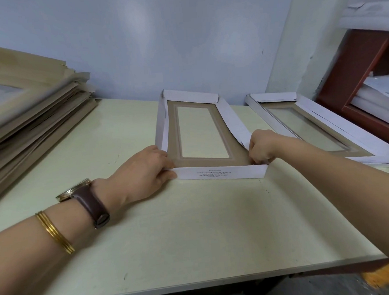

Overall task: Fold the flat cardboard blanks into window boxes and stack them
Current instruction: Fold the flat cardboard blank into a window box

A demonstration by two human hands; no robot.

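While both hands work at its near end, a shallow oblong cardboard window box (172,130), white on its walls and brown around a clear rectangular pane, lies near the middle of the pale cream-green tabletop (194,227) and reaches away toward the pale blue wall (182,45). Its far and left walls stand up, the right wall leans outward, and the near wall, printed with small text, faces the person. The left hand (145,171) grips the near left corner, fingers curled over the joint of the left and near walls. The right hand (261,146) pinches the near end of the right wall at the near right corner, fingers tightly curled. A brown leather-strapped wristwatch (87,199) and thin gold bangles (55,233) sit on the left forearm. On the table's left side rests a tall, untidy stack of flat brown cardboard blanks (27,112), partly blurred. Just right of the box lies a pile of folded white-walled boxes (324,125), nested one in another, near a red-brown wooden frame (355,69)
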